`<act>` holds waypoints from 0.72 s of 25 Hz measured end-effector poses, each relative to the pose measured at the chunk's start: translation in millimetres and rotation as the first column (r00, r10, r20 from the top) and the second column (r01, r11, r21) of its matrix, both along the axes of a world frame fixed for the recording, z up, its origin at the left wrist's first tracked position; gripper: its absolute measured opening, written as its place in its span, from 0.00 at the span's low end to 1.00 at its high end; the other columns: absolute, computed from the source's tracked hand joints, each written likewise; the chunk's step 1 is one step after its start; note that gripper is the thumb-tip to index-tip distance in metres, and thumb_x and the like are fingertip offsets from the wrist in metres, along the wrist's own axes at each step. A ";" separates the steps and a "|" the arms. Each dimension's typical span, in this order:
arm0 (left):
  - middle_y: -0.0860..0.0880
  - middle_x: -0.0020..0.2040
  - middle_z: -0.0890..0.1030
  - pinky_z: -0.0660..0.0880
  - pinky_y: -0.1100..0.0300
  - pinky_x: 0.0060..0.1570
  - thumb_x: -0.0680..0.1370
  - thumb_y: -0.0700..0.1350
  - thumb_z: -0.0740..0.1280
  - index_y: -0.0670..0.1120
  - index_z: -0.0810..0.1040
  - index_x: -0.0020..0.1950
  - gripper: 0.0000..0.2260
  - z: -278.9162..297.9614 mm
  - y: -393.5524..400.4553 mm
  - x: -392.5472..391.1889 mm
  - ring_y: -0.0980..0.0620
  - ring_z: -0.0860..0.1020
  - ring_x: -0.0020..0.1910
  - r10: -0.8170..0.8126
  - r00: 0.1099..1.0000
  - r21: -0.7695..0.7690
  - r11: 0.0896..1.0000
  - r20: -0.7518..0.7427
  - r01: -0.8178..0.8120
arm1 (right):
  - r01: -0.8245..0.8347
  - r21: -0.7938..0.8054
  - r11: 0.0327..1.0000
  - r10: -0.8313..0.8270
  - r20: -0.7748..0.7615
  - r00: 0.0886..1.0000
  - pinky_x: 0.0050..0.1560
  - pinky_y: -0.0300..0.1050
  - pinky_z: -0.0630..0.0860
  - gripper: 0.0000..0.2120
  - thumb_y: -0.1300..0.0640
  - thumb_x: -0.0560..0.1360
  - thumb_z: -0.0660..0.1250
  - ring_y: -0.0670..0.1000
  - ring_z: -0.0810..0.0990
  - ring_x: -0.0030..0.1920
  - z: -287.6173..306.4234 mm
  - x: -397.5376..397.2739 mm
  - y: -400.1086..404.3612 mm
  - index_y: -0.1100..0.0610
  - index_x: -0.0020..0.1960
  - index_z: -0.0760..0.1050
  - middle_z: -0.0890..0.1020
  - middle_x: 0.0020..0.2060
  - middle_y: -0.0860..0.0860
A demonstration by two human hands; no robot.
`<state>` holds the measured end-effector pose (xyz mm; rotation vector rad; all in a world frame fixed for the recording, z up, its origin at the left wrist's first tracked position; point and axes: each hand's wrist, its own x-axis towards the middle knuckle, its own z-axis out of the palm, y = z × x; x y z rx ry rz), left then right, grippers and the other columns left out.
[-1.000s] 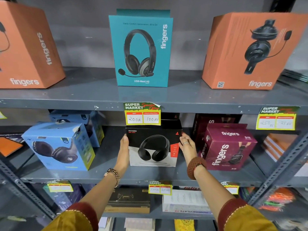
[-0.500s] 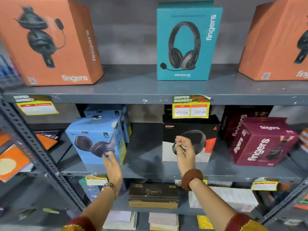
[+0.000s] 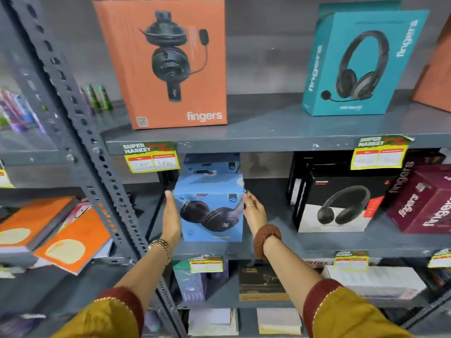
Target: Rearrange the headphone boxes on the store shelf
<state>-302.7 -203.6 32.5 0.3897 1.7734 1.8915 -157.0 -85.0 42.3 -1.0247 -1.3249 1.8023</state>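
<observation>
A light blue headphone box (image 3: 211, 208) stands on the middle shelf (image 3: 317, 242). My left hand (image 3: 172, 220) presses flat against its left side and my right hand (image 3: 253, 211) against its right side, so both grip it. A second blue box (image 3: 211, 163) sits right behind it. Further right on the same shelf are a black and white headphone box (image 3: 336, 206) and a maroon box (image 3: 424, 203). On the top shelf (image 3: 268, 135) stand an orange box (image 3: 166, 64) and a teal box (image 3: 358, 64).
A perforated grey upright post (image 3: 80, 132) runs diagonally just left of my left hand. Orange books (image 3: 66, 237) lie on the neighbouring rack at left. Yellow price tags (image 3: 152, 157) hang from shelf edges. Flat boxes and pads fill the lower shelves (image 3: 263, 284).
Both hands left the black and white box and moved left. They now clasp the blue box, which has been turned to face front. The view swung left.
</observation>
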 end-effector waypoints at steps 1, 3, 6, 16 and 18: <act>0.53 0.74 0.65 0.59 0.47 0.74 0.73 0.71 0.48 0.51 0.60 0.75 0.36 1.7 0.0 -0.6 0.50 0.64 0.73 -0.010 1.000 0.010 1.000 0.019 0.010 | 0.019 -0.006 1.000 -0.019 0.014 1.000 0.71 0.45 0.63 0.20 0.55 0.77 0.60 0.54 0.69 0.69 3.9 -3.3 -3.0 0.60 0.68 0.68 0.71 0.68 0.55; 0.55 0.73 0.67 0.60 0.46 0.73 0.66 0.78 0.51 0.54 0.64 0.73 0.43 0.8 -2.8 -3.3 0.51 0.66 0.72 -0.016 0.998 0.015 1.000 0.053 0.015 | 0.059 -0.018 0.998 -0.058 0.036 0.998 0.67 0.43 0.63 0.19 0.54 0.77 0.61 0.54 0.70 0.67 9.0 -9.4 -5.3 0.59 0.66 0.70 0.73 0.67 0.55; 0.53 0.75 0.67 0.59 0.45 0.74 0.59 0.81 0.53 0.59 0.65 0.72 0.46 -22.3 3.2 -17.7 0.50 0.65 0.73 -0.046 0.997 0.004 0.999 0.058 0.046 | 0.099 -0.033 0.995 -0.097 0.049 0.994 0.62 0.42 0.63 0.18 0.53 0.77 0.60 0.54 0.70 0.66 11.0 -13.0 -2.0 0.57 0.65 0.71 0.73 0.67 0.55; 0.59 0.47 0.79 0.74 0.73 0.36 0.80 0.61 0.46 0.62 0.75 0.51 0.18 5.9 -6.0 -8.1 0.63 0.79 0.45 -0.115 0.993 0.012 0.993 0.006 0.114 | 0.088 0.017 0.996 -0.088 0.062 0.994 0.61 0.41 0.62 0.20 0.54 0.77 0.59 0.54 0.68 0.69 10.4 -14.3 -6.7 0.55 0.68 0.68 0.70 0.69 0.53; 0.59 0.51 0.80 0.74 0.68 0.48 0.80 0.61 0.45 0.63 0.74 0.53 0.18 4.0 -11.8 -7.7 0.64 0.78 0.48 -0.133 0.989 0.021 0.991 -0.064 0.135 | 0.069 0.031 0.997 -0.071 0.070 0.995 0.65 0.43 0.62 0.21 0.53 0.78 0.58 0.54 0.67 0.70 7.3 -12.7 -9.3 0.54 0.70 0.65 0.69 0.70 0.53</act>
